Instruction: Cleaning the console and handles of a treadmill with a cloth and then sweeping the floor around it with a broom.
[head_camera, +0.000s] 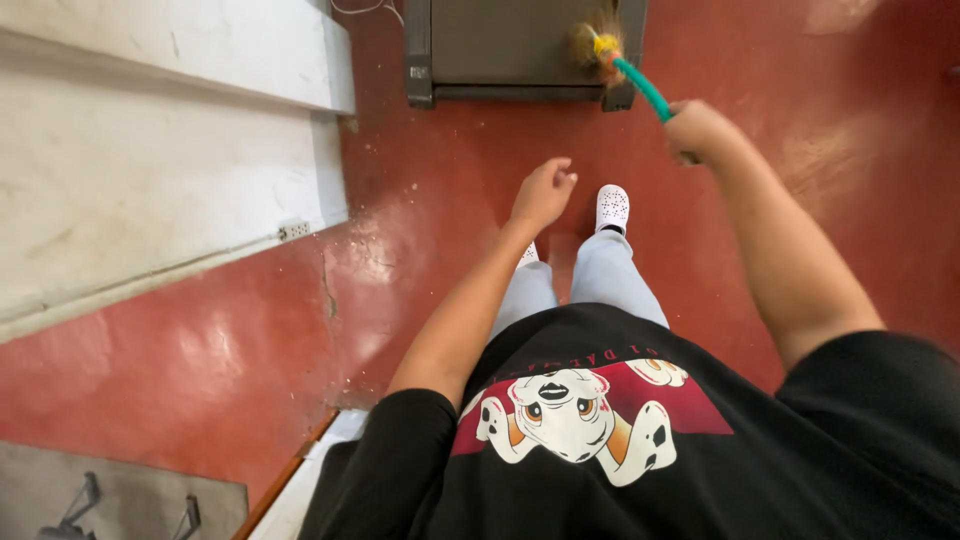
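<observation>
My right hand is closed around the green handle of a feather duster, whose brown and yellow feathered head rests against a dark grey cabinet at the top of the head view. My left hand hangs in front of me over the red floor, fingers loosely curled and holding nothing. Below the hands I see my light jeans, a white perforated shoe and my black printed shirt.
A white wall with a ledge fills the left side, with a small socket near its base. The glossy red floor has a crack and scattered dust. A grey surface with metal brackets sits bottom left.
</observation>
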